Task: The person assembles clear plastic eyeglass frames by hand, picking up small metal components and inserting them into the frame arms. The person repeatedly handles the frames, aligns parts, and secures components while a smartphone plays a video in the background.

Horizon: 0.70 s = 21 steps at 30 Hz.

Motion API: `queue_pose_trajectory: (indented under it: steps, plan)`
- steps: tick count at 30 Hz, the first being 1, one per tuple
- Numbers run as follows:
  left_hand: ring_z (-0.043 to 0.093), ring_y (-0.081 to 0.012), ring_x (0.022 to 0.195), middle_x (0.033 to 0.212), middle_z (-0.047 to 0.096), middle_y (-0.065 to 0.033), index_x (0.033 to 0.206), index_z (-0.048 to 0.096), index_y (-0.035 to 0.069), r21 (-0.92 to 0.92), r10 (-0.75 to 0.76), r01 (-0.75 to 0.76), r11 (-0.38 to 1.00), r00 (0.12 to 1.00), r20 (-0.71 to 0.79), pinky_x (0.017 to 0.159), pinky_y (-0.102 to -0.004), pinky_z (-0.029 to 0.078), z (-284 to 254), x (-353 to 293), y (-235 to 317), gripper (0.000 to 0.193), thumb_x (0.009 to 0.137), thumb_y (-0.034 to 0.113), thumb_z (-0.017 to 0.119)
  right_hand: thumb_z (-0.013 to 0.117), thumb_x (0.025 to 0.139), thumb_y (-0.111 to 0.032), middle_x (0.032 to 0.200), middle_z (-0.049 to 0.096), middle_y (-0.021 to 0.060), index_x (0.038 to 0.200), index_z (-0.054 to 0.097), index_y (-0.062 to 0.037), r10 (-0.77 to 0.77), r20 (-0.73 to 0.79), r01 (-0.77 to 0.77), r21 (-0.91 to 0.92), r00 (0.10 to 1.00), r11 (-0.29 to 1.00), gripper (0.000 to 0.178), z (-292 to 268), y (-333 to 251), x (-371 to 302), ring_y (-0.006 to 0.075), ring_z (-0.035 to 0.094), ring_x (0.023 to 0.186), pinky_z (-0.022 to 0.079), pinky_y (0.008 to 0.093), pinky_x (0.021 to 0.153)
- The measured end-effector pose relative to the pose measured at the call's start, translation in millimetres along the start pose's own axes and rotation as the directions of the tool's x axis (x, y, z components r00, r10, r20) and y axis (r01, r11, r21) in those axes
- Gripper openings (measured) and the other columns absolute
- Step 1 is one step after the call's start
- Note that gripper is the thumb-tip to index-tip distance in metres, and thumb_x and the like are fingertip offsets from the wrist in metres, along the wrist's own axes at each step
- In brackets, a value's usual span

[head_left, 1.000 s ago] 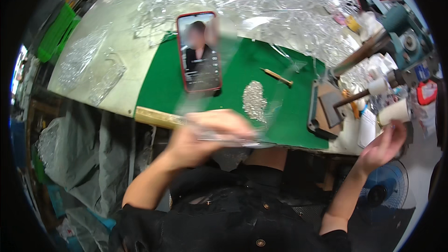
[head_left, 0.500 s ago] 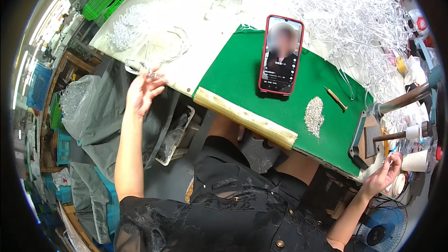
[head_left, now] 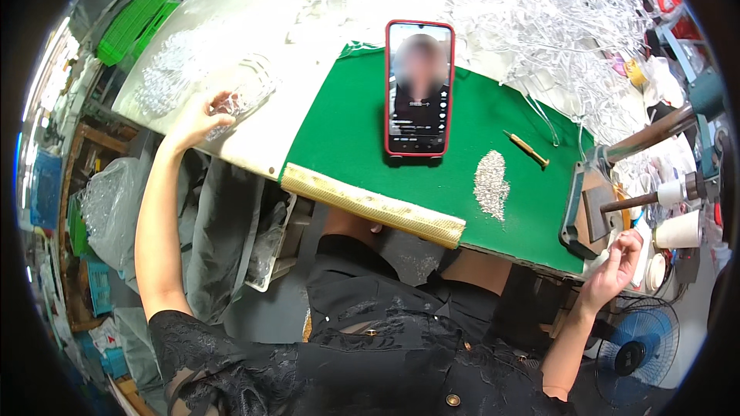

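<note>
I'm watching from far off through the head camera, and right now the left hand [head_left: 202, 119] is out over the pale left part of the table [head_left: 297, 96], thumb and fingers curved around a moderate gap. At those fingertips lie clear plastic loops [head_left: 250, 91], right there on the pale surface; the strands look to be touching the fingers, but they wash out in the glare, and I can't tell whether any are gripped. Over to the other side, the right hand [head_left: 614, 268] hangs palm-up at the table's right front corner, fingers half bent with a narrow space at the thumb; whether something small sits between the tips, I can't make out. It's just beside the hand press [head_left: 583, 208], with a white cylinder [head_left: 678, 229] close by on its far side. Centre stage, the green mat [head_left: 347, 119] carries a red-cased phone [head_left: 418, 117], its screen lit and facing me. Right of that, a little heap of small silvery pieces [head_left: 491, 185], and beyond it a slim brass-coloured tool [head_left: 529, 151] lying at a slant. A gold textured strip [head_left: 370, 204] runs along the front edge, and a great tangle of clear strips [head_left: 555, 27] spreads behind the mat.
</note>
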<state>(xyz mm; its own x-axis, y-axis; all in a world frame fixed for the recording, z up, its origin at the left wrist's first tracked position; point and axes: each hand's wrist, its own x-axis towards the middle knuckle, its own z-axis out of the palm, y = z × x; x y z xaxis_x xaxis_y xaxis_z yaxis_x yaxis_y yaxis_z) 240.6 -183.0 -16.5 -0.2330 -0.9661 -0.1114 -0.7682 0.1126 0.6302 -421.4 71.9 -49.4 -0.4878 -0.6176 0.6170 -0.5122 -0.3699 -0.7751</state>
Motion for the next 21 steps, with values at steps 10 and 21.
queue_pose_trajectory:
  steps: [10,21]
  plan:
    - [0.065,-0.0279,0.101,0.113,0.068,-0.0114,0.123,0.061,0.011,0.483,0.347,-0.167,0.859,0.884,-0.312,0.089,-0.0374,0.049,111,117,165,0.043,0.089,0.037,0.063,0.053,0.090,0.005,0.098,0.048,0.0039,0.097,0.051,-0.0021,0.049,0.205,-0.052,0.009,0.977,0.999,0.010,45,-37,-7,0.0115,0.047,0.088,0.039,0.0221,0.082]
    - [0.066,-0.0216,0.098,0.101,0.069,-0.0110,0.116,0.063,0.006,-0.393,-0.003,-0.062,0.918,0.987,-0.162,0.090,-0.0393,0.051,31,144,147,0.044,0.096,0.044,0.053,0.063,0.083,0.002,0.079,0.056,0.0044,0.091,0.062,0.0006,0.179,0.562,-0.076,-0.200,0.807,0.977,0.008,63,-57,-20,0.0112,0.049,0.067,0.039,0.0240,0.060]
